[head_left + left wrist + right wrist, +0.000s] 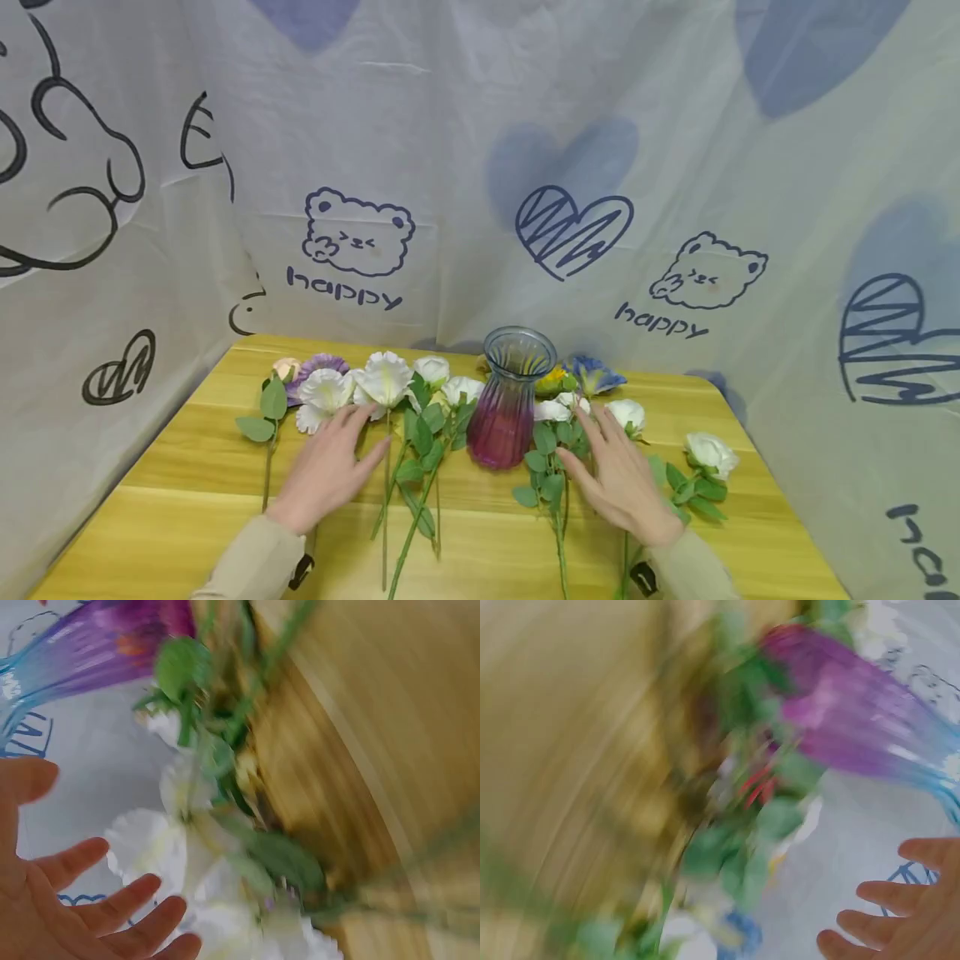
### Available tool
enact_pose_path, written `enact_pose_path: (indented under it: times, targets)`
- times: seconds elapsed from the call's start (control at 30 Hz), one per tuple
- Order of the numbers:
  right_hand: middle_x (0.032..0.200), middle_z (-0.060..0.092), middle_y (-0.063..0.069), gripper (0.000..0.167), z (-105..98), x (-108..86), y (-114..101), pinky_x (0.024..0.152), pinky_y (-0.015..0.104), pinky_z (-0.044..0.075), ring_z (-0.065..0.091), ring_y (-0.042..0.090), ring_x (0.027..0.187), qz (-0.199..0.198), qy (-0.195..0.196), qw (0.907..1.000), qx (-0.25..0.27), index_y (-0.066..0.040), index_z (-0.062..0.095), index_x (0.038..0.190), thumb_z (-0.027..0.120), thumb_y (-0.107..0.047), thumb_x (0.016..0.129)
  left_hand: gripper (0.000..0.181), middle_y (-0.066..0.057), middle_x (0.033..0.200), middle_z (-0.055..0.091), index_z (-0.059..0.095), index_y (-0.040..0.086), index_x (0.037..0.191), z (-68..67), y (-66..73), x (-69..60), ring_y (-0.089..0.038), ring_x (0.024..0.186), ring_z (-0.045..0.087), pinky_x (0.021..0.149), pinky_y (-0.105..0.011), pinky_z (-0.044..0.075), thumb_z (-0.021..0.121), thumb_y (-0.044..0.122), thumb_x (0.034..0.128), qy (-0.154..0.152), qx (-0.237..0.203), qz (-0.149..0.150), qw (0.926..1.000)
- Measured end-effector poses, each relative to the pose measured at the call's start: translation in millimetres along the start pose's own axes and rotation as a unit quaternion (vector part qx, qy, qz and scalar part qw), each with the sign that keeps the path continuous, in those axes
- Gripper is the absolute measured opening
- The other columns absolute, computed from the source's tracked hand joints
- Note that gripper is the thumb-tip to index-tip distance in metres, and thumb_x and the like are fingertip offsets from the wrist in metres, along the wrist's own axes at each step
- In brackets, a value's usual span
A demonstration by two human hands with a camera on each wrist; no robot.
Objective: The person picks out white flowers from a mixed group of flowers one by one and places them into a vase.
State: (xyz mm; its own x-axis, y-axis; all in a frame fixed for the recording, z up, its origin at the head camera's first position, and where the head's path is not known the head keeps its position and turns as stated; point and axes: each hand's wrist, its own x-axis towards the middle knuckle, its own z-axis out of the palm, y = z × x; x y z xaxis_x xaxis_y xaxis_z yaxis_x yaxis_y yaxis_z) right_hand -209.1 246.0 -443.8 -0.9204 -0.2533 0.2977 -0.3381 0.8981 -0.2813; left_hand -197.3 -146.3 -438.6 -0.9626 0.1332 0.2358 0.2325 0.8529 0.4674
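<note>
A ribbed glass vase [504,417], blue at its flared rim and purple-pink below, stands upright between my hands. My left hand [330,468] is over the white ruffled flowers [386,380] on the left, fingers extended and spread. On the other side, my right hand [617,475] is above white flowers with leafy stems [551,467], its fingers also spread. Neither hand holds anything. In the left wrist view white petals [150,844] lie beyond the fingers. The right wrist view is blurred, with the vase [847,712] tilted across it.
A purple flower [321,367] and a peach bud [286,368] lie at the back left. Behind the vase are a yellow flower [553,381] and a blue flower [594,375]. One white rose [711,455] lies far right on the wooden table [765,533]. A printed cloth [465,250] hangs behind.
</note>
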Motion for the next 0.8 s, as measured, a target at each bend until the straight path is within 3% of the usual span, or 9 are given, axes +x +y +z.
enact_pose_path:
  times: [0.1, 0.17, 0.37, 0.57, 0.67, 0.8]
  targets:
    - [0.165, 0.028, 0.02, 0.066, -2.6, 11.6, -13.6, 0.113, 0.074, 0.03, 0.03, 0.046, 0.15, 0.004, 0.008, 0.9955, 0.094, -0.016, 0.027, 0.16, 0.047, -0.046, 0.105, 0.058, -0.025, 0.15, 0.048, 0.045, 0.006, 0.149, 3.2, 7.0, 4.2, -0.048, 0.132, 0.052, 0.108, -0.068, 0.042, 0.053, 0.04, 0.1031, -0.02, -0.058, -0.019, 0.9979]
    - [0.166, 0.027, 0.018, 0.064, -2.9, 19.9, -22.3, 0.116, 0.073, 0.027, 0.03, 0.044, 0.151, 0.008, 0.01, 0.9869, 0.161, -0.016, 0.025, 0.161, 0.045, -0.043, 0.106, 0.057, -0.024, 0.152, 0.047, 0.044, 0.006, 0.15, 4.8, 9.5, 5.4, -0.048, 0.134, 0.051, 0.109, -0.068, 0.042, 0.053, 0.038, 0.1032, -0.038, -0.085, -0.034, 0.995]
    - [0.163, 0.031, 0.021, 0.07, 2.6, 41.5, -42.3, 0.122, 0.059, 0.03, 0.032, 0.041, 0.15, 0.049, 0.019, 0.9416, 0.333, -0.012, 0.019, 0.162, 0.05, -0.039, 0.105, 0.055, -0.025, 0.146, 0.054, 0.047, 0.007, 0.148, 8.7, 11.4, 7.8, -0.045, 0.129, 0.055, 0.103, -0.065, 0.048, 0.056, 0.035, 0.1016, -0.076, -0.116, -0.054, 0.9888]
    - [0.158, 0.037, 0.02, 0.078, 17.6, 60.3, -53.9, 0.126, 0.051, 0.029, 0.034, 0.038, 0.15, 0.078, 0.022, 0.907, 0.413, -0.012, 0.019, 0.161, 0.061, -0.036, 0.101, 0.052, -0.027, 0.139, 0.059, 0.051, 0.006, 0.145, 12.8, 7.2, 13.0, -0.046, 0.122, 0.06, 0.097, -0.063, 0.052, 0.057, 0.033, 0.1009, -0.111, -0.139, -0.071, 0.9815]
    - [0.154, 0.041, 0.019, 0.075, 24.8, 66.5, -59.5, 0.126, 0.05, 0.029, 0.036, 0.037, 0.149, 0.082, 0.022, 0.8956, 0.437, -0.013, 0.025, 0.158, 0.066, -0.035, 0.098, 0.05, -0.027, 0.136, 0.06, 0.052, 0.006, 0.143, 15.5, 4.3, 16.4, -0.043, 0.118, 0.062, 0.093, -0.061, 0.054, 0.057, 0.032, 0.1012, -0.133, -0.158, -0.083, 0.975]
    - [0.157, 0.04, 0.016, 0.08, 32.4, 72.7, -66.5, 0.123, 0.054, 0.031, 0.035, 0.037, 0.15, 0.088, 0.037, 0.8907, 0.445, -0.016, 0.027, 0.157, 0.072, -0.035, 0.094, 0.048, -0.025, 0.135, 0.061, 0.053, 0.005, 0.142, 19.9, 1.0, 20.3, -0.04, 0.115, 0.064, 0.091, -0.058, 0.056, 0.057, 0.03, 0.1014, -0.145, -0.179, -0.098, 0.9682]
